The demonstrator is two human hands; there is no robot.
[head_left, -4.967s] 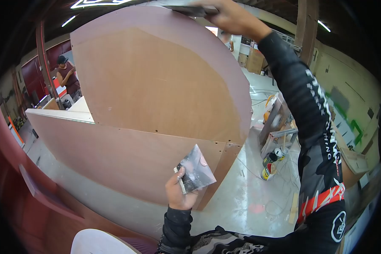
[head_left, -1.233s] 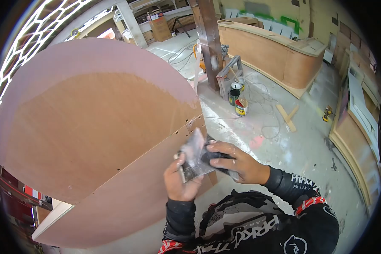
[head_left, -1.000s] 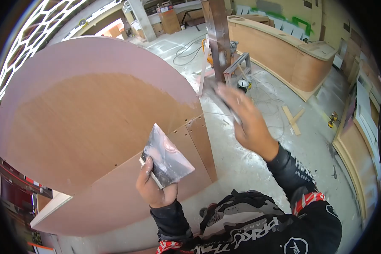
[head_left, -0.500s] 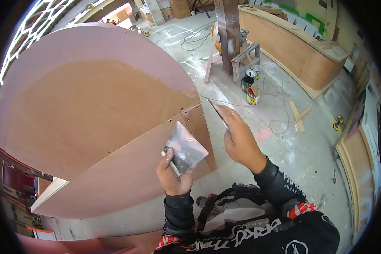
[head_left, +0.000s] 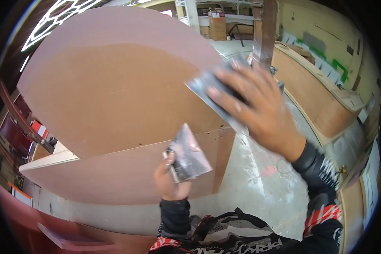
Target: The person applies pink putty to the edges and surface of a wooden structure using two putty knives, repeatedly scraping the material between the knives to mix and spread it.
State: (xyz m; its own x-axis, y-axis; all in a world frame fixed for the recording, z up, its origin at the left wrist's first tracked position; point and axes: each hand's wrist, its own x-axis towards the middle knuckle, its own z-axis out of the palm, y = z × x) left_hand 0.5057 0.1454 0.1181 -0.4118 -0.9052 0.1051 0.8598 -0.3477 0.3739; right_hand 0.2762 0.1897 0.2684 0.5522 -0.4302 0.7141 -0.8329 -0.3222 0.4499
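My left hand (head_left: 168,183) grips a square metal putty spreader (head_left: 189,155) by its edge, thumb on top; pinkish filler is smeared over its grey face. Raised at the right end of a large rounded wooden panel (head_left: 122,97), my right hand (head_left: 264,112) is blurred by motion. Its fingers lie spread across the back of a second flat metal spreader (head_left: 205,91), whose edge overlaps the panel in this view. Pink filler coats the panel's curved rim, while its middle stays bare brown. Below a seam with small dark holes runs a pinkish lower board (head_left: 127,178).
A curved wooden counter (head_left: 313,91) stands to the right, beyond a dark metal post (head_left: 264,34). Dusty grey floor (head_left: 258,182) lies between. A reddish curved piece (head_left: 84,230) is at the lower left. A cardboard box (head_left: 217,25) sits at the back.
My right hand has risen and turned palm-down with its spreader, over the panel's right end. The left hand stays nearly in place. The view has tilted upward.
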